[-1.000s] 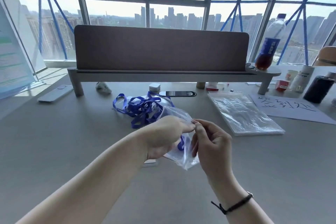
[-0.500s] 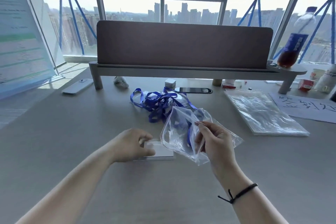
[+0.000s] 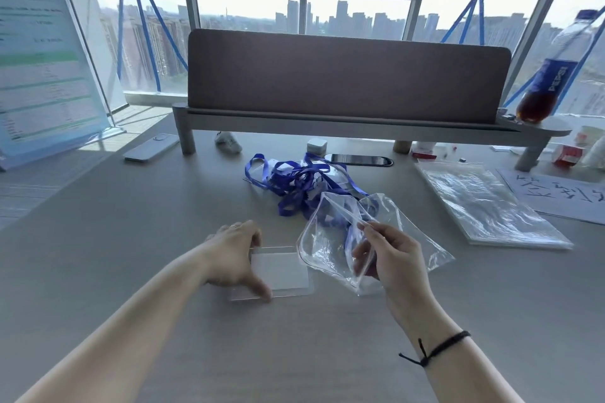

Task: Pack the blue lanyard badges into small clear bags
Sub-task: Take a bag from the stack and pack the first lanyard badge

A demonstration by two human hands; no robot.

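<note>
Head view: right hand (image 3: 389,258) pinches the small clear zip bag (image 3: 330,239) at its mouth, blue lanyard partly inside. Left hand (image 3: 234,255) grips the flat clear rectangular badge holder (image 3: 281,268) on the grey table (image 3: 98,239). Advice: keep the mouth wide, slide the badge in flat.

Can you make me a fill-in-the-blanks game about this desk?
1. The right hand holds a clear ____.
2. The lanyards piled on the desk are ____ in colour.
3. The left hand grips a clear badge ____ lying on the desk.
4. The Pepsi bottle stands on the ____ side.

Answers: bag, blue, holder, right
</note>
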